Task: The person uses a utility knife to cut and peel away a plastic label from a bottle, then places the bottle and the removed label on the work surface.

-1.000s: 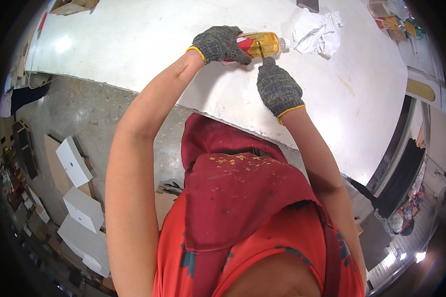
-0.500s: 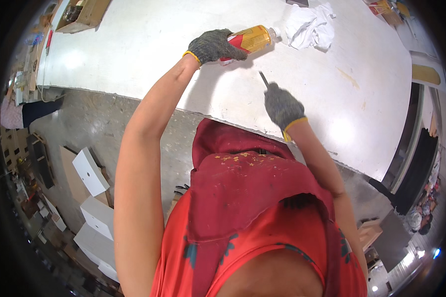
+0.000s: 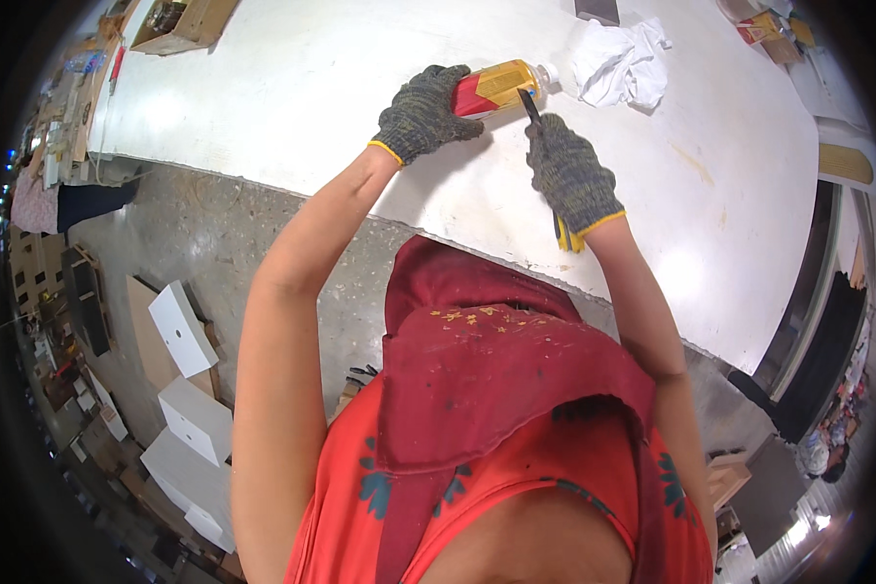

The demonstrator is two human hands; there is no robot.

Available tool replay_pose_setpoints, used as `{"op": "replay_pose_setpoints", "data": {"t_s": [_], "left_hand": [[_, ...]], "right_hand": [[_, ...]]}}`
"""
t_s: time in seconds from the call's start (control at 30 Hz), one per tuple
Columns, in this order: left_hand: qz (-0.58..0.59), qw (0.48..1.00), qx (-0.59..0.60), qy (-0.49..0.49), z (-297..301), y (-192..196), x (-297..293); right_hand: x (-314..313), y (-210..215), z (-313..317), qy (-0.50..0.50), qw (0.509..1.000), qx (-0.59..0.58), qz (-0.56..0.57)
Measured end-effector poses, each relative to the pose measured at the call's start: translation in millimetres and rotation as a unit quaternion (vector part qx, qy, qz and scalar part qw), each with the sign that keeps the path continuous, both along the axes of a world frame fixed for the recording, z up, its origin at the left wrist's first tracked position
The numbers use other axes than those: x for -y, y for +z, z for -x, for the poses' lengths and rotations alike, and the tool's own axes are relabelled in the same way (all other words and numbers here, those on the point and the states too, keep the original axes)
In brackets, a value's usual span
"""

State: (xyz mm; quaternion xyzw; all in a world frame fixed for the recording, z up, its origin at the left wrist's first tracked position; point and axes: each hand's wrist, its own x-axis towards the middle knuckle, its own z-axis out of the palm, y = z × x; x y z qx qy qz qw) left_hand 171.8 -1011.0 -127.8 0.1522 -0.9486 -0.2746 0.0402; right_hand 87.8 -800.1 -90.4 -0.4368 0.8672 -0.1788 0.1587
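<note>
A plastic bottle (image 3: 501,86) of amber liquid with a red and yellow label and a white cap lies on its side on the white table (image 3: 292,88). My left hand (image 3: 423,112), in a grey knit glove, grips the bottle's base end. My right hand (image 3: 569,175), also gloved, holds a yellow-handled knife (image 3: 533,112) whose dark blade tip rests against the bottle's label.
A crumpled white cloth (image 3: 618,63) lies just beyond the bottle's cap. A cardboard box (image 3: 180,19) sits at the table's far left, small cartons (image 3: 764,24) at the far right. White boxes (image 3: 190,389) stand on the concrete floor to my left.
My right hand drew back from the bottle with the knife raised, then returned, and the blade tip is on the label again. My left hand kept hold of the bottle.
</note>
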Motion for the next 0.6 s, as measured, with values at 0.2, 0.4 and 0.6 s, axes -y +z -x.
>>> {"op": "replay_pose_setpoints", "data": {"t_s": [0.2,0.4,0.6], "left_hand": [[-0.007,0.999,0.04,0.013,0.4,14.1,-7.5],[-0.016,0.998,0.05,0.016,2.5,10.6,-4.9],[-0.008,0.999,0.031,0.031,2.2,4.4,-5.0]], "right_hand": [[37.9,8.3,12.3,-0.015,0.993,0.019,-0.118],[50.1,12.3,15.8,0.038,0.987,-0.014,-0.158],[56.7,19.8,11.6,0.029,0.984,-0.014,-0.176]]}}
